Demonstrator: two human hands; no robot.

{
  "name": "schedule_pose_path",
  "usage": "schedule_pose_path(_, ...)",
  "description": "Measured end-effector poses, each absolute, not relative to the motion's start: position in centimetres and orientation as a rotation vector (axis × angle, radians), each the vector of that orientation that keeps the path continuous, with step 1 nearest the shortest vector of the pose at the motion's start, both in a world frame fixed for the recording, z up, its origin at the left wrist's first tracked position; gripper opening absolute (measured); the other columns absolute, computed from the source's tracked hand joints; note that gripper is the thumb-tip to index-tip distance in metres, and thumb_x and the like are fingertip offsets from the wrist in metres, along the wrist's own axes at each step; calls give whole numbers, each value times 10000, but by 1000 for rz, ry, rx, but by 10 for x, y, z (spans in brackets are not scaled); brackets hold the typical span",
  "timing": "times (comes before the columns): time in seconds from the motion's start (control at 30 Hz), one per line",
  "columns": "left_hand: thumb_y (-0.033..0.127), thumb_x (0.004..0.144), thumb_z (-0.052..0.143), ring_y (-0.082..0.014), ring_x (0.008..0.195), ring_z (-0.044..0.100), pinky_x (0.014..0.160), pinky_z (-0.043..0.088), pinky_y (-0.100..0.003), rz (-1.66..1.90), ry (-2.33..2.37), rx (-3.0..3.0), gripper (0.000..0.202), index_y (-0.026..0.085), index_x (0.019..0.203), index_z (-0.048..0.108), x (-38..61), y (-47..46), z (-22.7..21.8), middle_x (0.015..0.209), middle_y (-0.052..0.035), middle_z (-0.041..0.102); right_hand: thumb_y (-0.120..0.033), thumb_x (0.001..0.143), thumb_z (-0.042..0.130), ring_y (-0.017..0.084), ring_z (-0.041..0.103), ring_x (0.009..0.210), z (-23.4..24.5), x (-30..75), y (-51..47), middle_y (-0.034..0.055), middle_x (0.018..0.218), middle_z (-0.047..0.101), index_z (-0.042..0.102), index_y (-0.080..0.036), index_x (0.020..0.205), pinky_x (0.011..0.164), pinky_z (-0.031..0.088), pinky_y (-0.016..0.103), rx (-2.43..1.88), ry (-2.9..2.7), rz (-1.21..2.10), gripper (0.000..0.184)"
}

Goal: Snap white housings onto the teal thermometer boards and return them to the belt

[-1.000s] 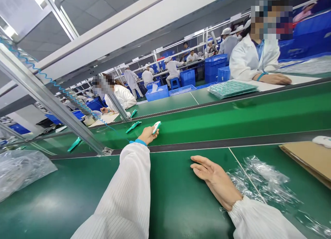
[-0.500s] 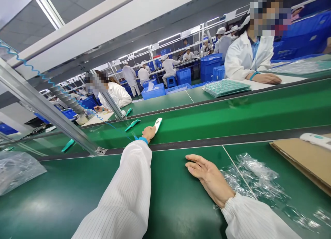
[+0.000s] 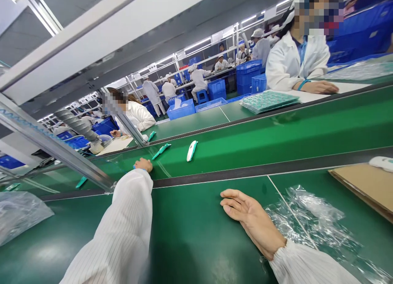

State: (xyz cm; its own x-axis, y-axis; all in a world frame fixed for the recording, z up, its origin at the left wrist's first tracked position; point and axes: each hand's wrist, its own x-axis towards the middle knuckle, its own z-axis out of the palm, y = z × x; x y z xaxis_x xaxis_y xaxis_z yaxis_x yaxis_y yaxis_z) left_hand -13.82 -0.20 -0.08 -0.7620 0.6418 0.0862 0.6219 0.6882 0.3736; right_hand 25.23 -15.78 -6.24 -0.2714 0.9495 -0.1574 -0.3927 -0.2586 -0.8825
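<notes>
Green conveyor belt [image 3: 276,136] is running across the middle of the view, and a white-and-teal device [image 3: 192,150] is lying on it, nothing touching it. A teal part [image 3: 161,151] is lying just to its left on the same belt. The left hand [image 3: 143,164] is reaching out at full sleeve length and sitting at the near edge of the belt, close to the teal part but apart from it (fingers are hiding behind the wrist, so can't tell whether they're spread or curled). Nothing is showing in that hand.

The right hand [image 3: 245,212] is lying palm down on the green tabletop [image 3: 190,235], fingers extended and loose, gripping nothing. Clear plastic bags [image 3: 310,218] are lying just beside its wrist. A cardboard sheet [image 3: 362,185] is sitting at the right edge, carrying a white device [image 3: 382,163]. Across the belt a co-worker in a white coat [image 3: 294,62] is resting a hand on the far bench, next to a stack of green trays [image 3: 270,101].
</notes>
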Motion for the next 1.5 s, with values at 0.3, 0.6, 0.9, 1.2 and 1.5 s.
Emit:
schedule_pose_path(0.3, 340, 912, 627, -239, 1153, 574, 972, 507, -456, 855, 2515, 1123, 331, 172, 1196, 603, -76, 36, -28, 1276, -99, 582, -412, 717, 822, 239, 644, 1033, -70, 256, -154, 76, 1006, 704, 697, -222, 1060, 986, 480, 375, -895, -992, 1709, 412)
schedule_pose_path(0.6, 298, 946, 579, -105, 732, 608, 660, 542, -252, 981, 1858, 963, 183, 125, 997, 611, -33, -41, 12, 914, -32, 639, -451, 762, 736, 227, 632, 958, -70, 246, -158, 75, 969, 660, 645, -204, 1028, 822, 530, 351, -911, -1248, 1466, 374)
schedule_pose_path(0.9, 445, 926, 550, -134, 723, 639, 660, 459, -246, 1091, 1379, 1257, 288, 161, 915, 599, 66, -175, -15, 948, -96, 714, -465, 916, 588, 211, 595, 905, -61, 257, -159, 64, 1035, 606, 601, -227, 1097, 838, 477, 388, -1143, -1543, 705, 299)
schedule_pose_path(1.2, 505, 941, 464, -163, 718, 624, 709, 455, -278, 1026, 1411, 1427, 326, 221, 862, 602, 90, -197, -43, 823, -47, 699, -343, 923, 564, 198, 562, 798, -64, 252, -165, 35, 856, 580, 581, -224, 768, 751, 446, 345, -1120, -1696, 773, 196)
schedule_pose_path(1.5, 442, 971, 419, -160, 719, 624, 709, 438, -271, 1009, 1460, 1497, 299, 232, 874, 609, 96, -203, -41, 799, -28, 709, -378, 930, 549, 194, 538, 768, -68, 259, -159, 41, 889, 579, 605, -215, 875, 750, 430, 349, -1245, -1598, 616, 181)
